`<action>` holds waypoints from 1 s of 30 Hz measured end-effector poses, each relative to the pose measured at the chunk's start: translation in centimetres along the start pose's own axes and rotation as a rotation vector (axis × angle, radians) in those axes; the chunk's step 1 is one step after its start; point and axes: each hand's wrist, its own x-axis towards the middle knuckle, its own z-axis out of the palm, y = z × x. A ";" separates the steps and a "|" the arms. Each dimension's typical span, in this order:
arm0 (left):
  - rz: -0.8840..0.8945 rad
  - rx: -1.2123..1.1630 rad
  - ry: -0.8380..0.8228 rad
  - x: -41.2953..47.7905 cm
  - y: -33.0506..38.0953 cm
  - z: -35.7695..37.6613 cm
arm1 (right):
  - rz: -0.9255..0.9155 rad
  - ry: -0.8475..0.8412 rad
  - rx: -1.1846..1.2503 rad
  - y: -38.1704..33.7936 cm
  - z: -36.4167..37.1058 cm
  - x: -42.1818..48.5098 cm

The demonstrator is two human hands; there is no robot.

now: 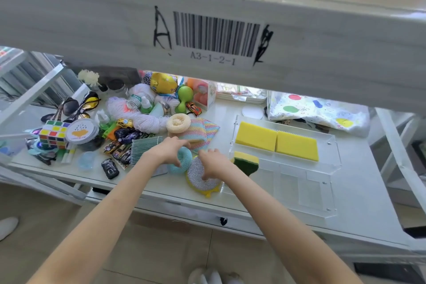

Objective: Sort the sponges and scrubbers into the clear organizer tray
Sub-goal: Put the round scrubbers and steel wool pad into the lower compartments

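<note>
The clear organizer tray (pixel 322 182) lies on the right of the white shelf. Two yellow sponges (pixel 276 143) sit side by side in its far compartment. A yellow-and-green sponge (pixel 246 162) leans at its left edge. My left hand (pixel 168 150) curls over a teal ring scrubber (pixel 184 163). My right hand (pixel 213 162) presses its fingers on a silver mesh scrubber with a yellow rim (pixel 202 180) near the shelf's front edge. Behind lie a pastel rainbow cloth (pixel 202 131) and a cream round loofah (pixel 178 122).
A heap of clutter fills the left: toy cars (pixel 119 147), a cube puzzle (pixel 54 134), sunglasses (pixel 76 105), yarn (pixel 138 115), a round tin (pixel 81 131). A spotted bag (pixel 318 110) lies behind the tray. A shelf beam with a barcode (pixel 216 37) hangs overhead.
</note>
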 end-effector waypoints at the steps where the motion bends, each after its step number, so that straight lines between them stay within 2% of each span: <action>1: 0.003 0.021 -0.002 0.0 0.1 0.0 | 0.030 -0.033 0.029 0.1 0.2 0.5; 5: 0.034 0.018 0.030 -0.2 -0.2 -0.1 | 0.090 -0.053 0.113 0.2 0.1 1.3; 10: 0.091 -0.074 0.115 -0.8 -0.7 -0.9 | 0.065 0.144 0.243 -0.6 -1.0 -0.4; 13: 0.113 -0.095 0.060 -1.4 -0.9 -2.2 | 0.014 0.189 0.339 -1.0 -2.9 -2.6; 17: 0.144 -0.122 0.056 -3.0 0.7 -4.4 | 0.015 0.347 0.468 0.9 -6.7 -8.4; 20: 0.213 -0.130 0.072 -4.9 3.6 -6.0 | 0.107 0.435 0.567 5.4 -8.3 -13.5; 24: 0.399 -0.168 0.064 -7.1 9.2 -6.5 | 0.351 0.485 0.624 12.9 -7.3 -18.3; 27: 0.579 -0.180 0.073 -7.5 14.7 -4.8 | 0.485 0.489 0.661 16.6 -5.7 -20.5; 30: 0.660 -0.078 0.066 -5.7 19.3 -1.7 | 0.569 0.474 0.668 18.8 -4.0 -21.7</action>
